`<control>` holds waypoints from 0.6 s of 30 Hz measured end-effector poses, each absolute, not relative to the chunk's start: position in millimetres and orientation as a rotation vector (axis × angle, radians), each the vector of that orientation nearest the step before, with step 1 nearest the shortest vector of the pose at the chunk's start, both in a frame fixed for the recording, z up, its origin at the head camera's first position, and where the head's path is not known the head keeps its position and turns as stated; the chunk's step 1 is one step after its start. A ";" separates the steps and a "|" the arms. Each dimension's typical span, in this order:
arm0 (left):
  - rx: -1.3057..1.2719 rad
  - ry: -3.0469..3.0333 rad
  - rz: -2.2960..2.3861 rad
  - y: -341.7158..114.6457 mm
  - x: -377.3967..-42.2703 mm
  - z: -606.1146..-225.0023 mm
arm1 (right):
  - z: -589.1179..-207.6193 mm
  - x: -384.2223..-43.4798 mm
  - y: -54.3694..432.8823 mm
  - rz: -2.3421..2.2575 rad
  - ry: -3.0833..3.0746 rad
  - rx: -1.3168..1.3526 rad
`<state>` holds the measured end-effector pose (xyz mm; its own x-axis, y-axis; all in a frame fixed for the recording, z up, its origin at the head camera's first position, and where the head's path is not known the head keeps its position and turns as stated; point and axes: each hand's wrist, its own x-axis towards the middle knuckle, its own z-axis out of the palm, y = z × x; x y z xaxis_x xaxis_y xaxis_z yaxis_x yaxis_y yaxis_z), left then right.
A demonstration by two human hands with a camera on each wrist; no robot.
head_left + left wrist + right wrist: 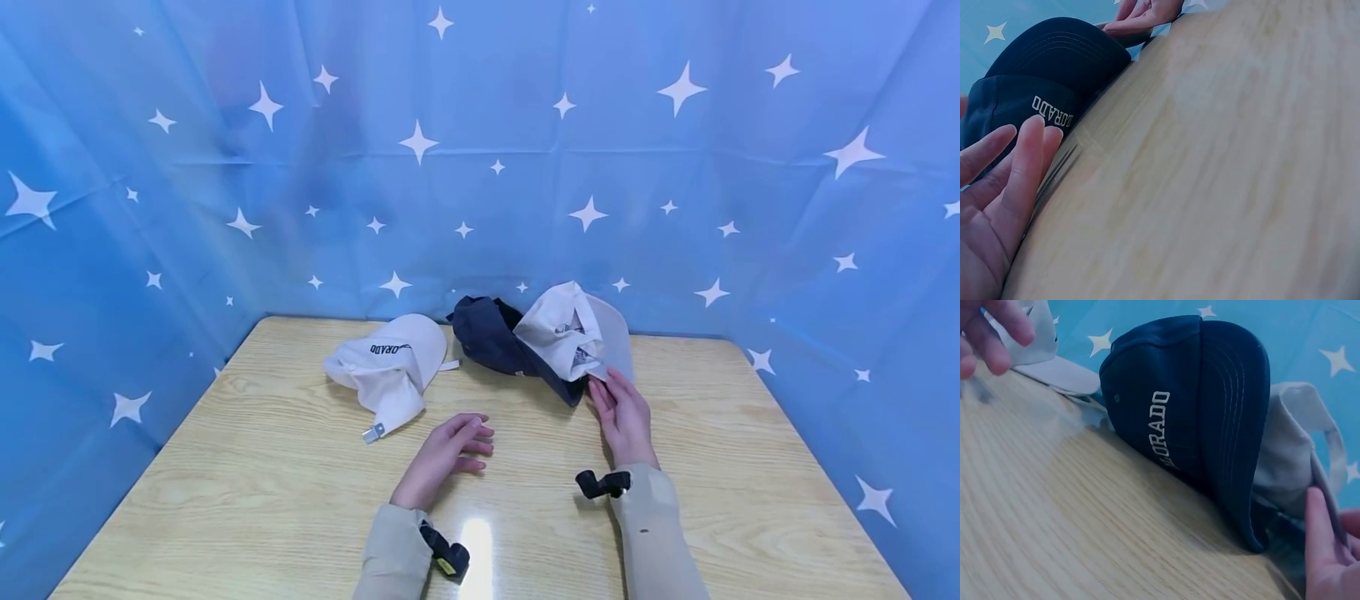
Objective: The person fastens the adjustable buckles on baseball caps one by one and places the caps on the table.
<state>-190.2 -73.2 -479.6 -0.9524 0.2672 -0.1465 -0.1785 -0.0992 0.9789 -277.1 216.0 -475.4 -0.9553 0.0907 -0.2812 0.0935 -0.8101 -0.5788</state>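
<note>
My right hand (626, 421) pinches the edge of a light grey cap (553, 329) at the back of the table; its thumb and fingers lie on either side of the edge in the right wrist view. That cap leans against a navy baseball cap (1141, 412) with white lettering, partly covering it in the head view. My left hand (444, 454) hovers over the table with loosely bent fingers and holds nothing. Beyond it, to the left, lies a white cap (386, 367) with dark lettering, its strap and metal buckle (372, 433) towards me.
The wooden table (285, 483) reaches back to a blue curtain (510, 108) with white stars, which also hangs along both sides. Black wrist cameras sit on both sleeves, the left camera (447, 557) and the right camera (602, 483).
</note>
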 end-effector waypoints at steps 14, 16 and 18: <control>0.108 1.865 2.121 -74.0 -190.7 -481.2 | -473.5 -272.6 223.1 -3.050 0.617 0.591; 0.117 1.858 2.119 -74.9 -191.4 -481.2 | -472.1 -271.1 223.8 -3.047 0.611 0.564; 0.125 1.853 2.119 -75.8 -191.8 -480.9 | -470.5 -270.3 223.9 -3.053 0.630 0.513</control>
